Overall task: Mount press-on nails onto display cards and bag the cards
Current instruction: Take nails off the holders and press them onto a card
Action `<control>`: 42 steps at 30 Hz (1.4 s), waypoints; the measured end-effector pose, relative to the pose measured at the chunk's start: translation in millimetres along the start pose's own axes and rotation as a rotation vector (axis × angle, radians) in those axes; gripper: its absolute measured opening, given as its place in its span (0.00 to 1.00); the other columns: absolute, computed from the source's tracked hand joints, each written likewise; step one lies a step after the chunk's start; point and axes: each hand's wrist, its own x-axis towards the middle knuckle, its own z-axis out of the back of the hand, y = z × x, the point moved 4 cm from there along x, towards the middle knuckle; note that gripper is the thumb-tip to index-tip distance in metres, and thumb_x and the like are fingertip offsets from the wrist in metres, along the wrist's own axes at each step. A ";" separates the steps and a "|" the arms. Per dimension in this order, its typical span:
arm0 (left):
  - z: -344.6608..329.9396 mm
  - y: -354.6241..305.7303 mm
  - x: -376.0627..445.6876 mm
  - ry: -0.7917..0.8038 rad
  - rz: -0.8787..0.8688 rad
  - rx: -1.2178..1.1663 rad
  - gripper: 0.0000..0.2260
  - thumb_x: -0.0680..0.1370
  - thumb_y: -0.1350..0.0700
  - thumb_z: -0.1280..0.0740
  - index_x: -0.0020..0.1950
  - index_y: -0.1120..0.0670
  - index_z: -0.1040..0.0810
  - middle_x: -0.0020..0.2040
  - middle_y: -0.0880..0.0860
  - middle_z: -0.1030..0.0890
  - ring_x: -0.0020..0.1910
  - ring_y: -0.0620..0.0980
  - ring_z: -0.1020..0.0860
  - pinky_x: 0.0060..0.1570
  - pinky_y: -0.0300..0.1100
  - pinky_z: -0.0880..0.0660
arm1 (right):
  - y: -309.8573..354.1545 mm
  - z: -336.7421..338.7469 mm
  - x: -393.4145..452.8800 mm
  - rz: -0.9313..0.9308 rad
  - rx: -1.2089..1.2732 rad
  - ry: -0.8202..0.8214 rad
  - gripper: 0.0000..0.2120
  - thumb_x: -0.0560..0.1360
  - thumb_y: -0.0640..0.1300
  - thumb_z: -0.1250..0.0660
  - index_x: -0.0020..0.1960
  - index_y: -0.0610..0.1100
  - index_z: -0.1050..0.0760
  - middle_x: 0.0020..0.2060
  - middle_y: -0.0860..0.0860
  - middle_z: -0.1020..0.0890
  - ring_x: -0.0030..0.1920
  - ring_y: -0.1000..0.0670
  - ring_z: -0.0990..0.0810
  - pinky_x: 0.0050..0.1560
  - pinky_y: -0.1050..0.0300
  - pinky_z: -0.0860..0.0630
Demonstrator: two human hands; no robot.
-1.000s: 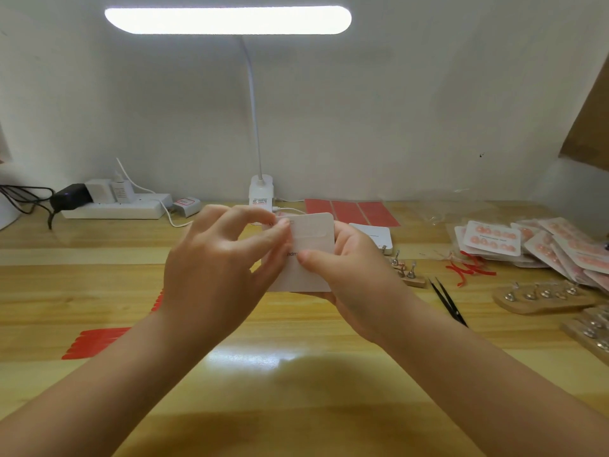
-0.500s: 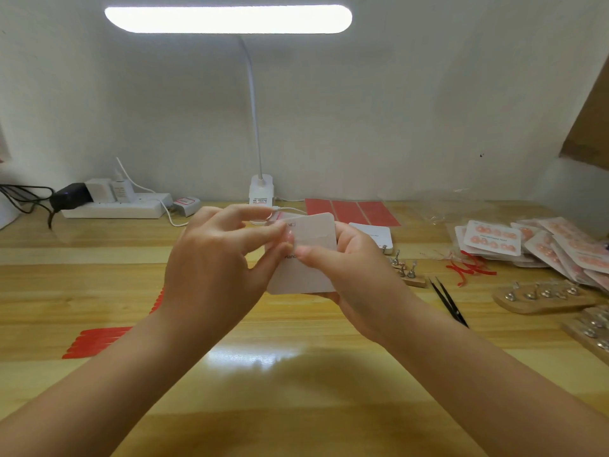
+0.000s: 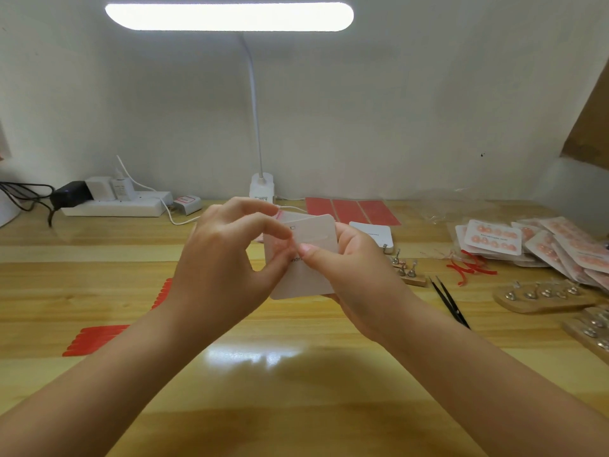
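- Card (image 3: 311, 258): a white display card with rounded corners, held up above the table (image 3: 296, 374) between the person's two hands, its face toward the person and tilted slightly.
- Right hand (image 3: 356, 278): cradles the card from behind and from its right edge, thumb pressed across the card's front near the middle.
- Left hand (image 3: 227, 265): thumb and forefinger are pinched together at the card's upper left area; whatever they pinch is too small to make out. A pale pink strip (image 3: 283, 215) shows just behind the fingertips at the card's top left corner.
- Beyond the hands: a lit desk lamp (image 3: 229, 16) on a white stalk, and red sheets (image 3: 352, 211) lying flat.
- Just right of the right hand: a stack of blank white cards (image 3: 374, 232), a small wooden block with metal holders (image 3: 407, 273), then black tweezers (image 3: 449, 301).
- Far right of the hands: bagged cards (image 3: 494, 240) carrying pink nails, piled overlapping, red strips (image 3: 468, 267) beside them, and more wooden holder blocks (image 3: 543, 296).
- Left of the left hand: red strips (image 3: 99, 339) in a row on the table.
- Far left, at the back: a white power strip (image 3: 115, 206) with plugs.
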 end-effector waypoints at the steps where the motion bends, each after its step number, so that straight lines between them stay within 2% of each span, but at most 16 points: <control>1: -0.2 1.4 1.3 0.033 0.035 -0.025 0.07 0.70 0.50 0.25 0.45 0.51 0.17 0.55 0.49 0.21 0.56 0.53 0.24 0.55 0.48 0.29 | -0.3 -0.4 -0.1 0.000 -0.009 0.003 0.09 0.78 0.37 0.35 0.50 0.51 0.23 0.42 0.52 0.17 0.41 0.55 0.19 0.43 0.58 0.22; 3: 0.0 4.6 3.4 0.084 0.103 -0.076 0.09 0.68 0.49 0.26 0.45 0.49 0.18 0.56 0.48 0.22 0.58 0.50 0.26 0.55 0.44 0.32 | -0.6 -1.3 -0.4 0.002 -0.019 0.013 0.09 0.78 0.36 0.36 0.49 0.50 0.23 0.42 0.52 0.17 0.41 0.55 0.19 0.44 0.57 0.21; 8: -0.3 6.1 3.9 0.116 0.136 -0.122 0.09 0.67 0.49 0.25 0.44 0.48 0.19 0.56 0.46 0.23 0.59 0.47 0.27 0.54 0.42 0.32 | -1.7 -1.0 -0.5 -0.017 -0.014 -0.004 0.08 0.77 0.38 0.34 0.48 0.50 0.22 0.40 0.53 0.17 0.41 0.54 0.19 0.45 0.54 0.21; 15: 0.1 5.6 3.2 0.094 0.131 -0.132 0.09 0.67 0.49 0.26 0.44 0.48 0.19 0.55 0.46 0.22 0.58 0.48 0.26 0.51 0.41 0.32 | -2.0 1.4 -0.3 -0.046 -0.033 -0.026 0.08 0.78 0.37 0.35 0.52 0.47 0.22 0.47 0.47 0.17 0.46 0.49 0.19 0.52 0.47 0.21; 24: 2.0 6.2 5.2 0.099 0.131 -0.119 0.08 0.67 0.49 0.24 0.45 0.47 0.17 0.54 0.46 0.21 0.57 0.47 0.25 0.51 0.41 0.31 | -1.8 3.3 0.4 -0.043 -0.033 -0.021 0.07 0.75 0.39 0.32 0.50 0.49 0.22 0.43 0.50 0.16 0.44 0.51 0.19 0.48 0.52 0.21; 27: 2.3 6.3 5.2 0.096 0.140 -0.123 0.07 0.68 0.49 0.24 0.44 0.47 0.16 0.54 0.45 0.21 0.56 0.46 0.25 0.49 0.37 0.33 | -1.7 2.4 -0.5 -0.029 -0.009 -0.022 0.06 0.76 0.41 0.31 0.51 0.48 0.21 0.47 0.46 0.15 0.46 0.48 0.17 0.51 0.46 0.20; 30: 1.4 5.9 5.5 0.091 0.143 -0.144 0.07 0.69 0.52 0.23 0.45 0.47 0.15 0.53 0.45 0.21 0.55 0.42 0.25 0.48 0.30 0.33 | -3.0 2.6 -1.5 -0.021 0.025 -0.034 0.05 0.75 0.40 0.30 0.50 0.47 0.20 0.45 0.47 0.15 0.44 0.49 0.17 0.49 0.48 0.20; 32: 1.2 4.4 5.4 0.096 0.152 -0.211 0.10 0.69 0.53 0.23 0.49 0.47 0.17 0.53 0.44 0.20 0.54 0.37 0.24 0.48 0.26 0.33 | -3.9 3.3 -0.8 -0.028 0.060 -0.036 0.06 0.75 0.39 0.30 0.52 0.45 0.20 0.46 0.46 0.15 0.45 0.49 0.17 0.47 0.50 0.20; 36: 0.0 8.5 1.9 0.144 0.286 -0.382 0.21 0.67 0.48 0.21 0.58 0.41 0.23 0.54 0.39 0.20 0.51 0.37 0.22 0.50 0.38 0.26 | -1.1 4.3 0.4 -0.021 0.135 -0.024 0.07 0.75 0.38 0.32 0.52 0.44 0.20 0.44 0.47 0.14 0.44 0.50 0.16 0.44 0.53 0.19; 39: -4.5 11.4 -0.5 0.147 0.436 -0.610 0.18 0.68 0.47 0.28 0.58 0.44 0.23 0.52 0.42 0.18 0.49 0.43 0.19 0.47 0.39 0.22 | 1.5 8.3 1.3 0.004 0.141 -0.044 0.06 0.74 0.38 0.31 0.49 0.45 0.20 0.42 0.49 0.15 0.42 0.50 0.16 0.41 0.55 0.19; 42: -9.7 10.5 -2.5 0.134 0.462 -0.727 0.11 0.72 0.53 0.29 0.54 0.51 0.20 0.45 0.46 0.15 0.42 0.40 0.18 0.38 0.28 0.26 | 1.9 11.5 1.7 0.014 0.129 -0.060 0.07 0.73 0.37 0.30 0.50 0.44 0.20 0.42 0.48 0.15 0.42 0.50 0.16 0.39 0.56 0.20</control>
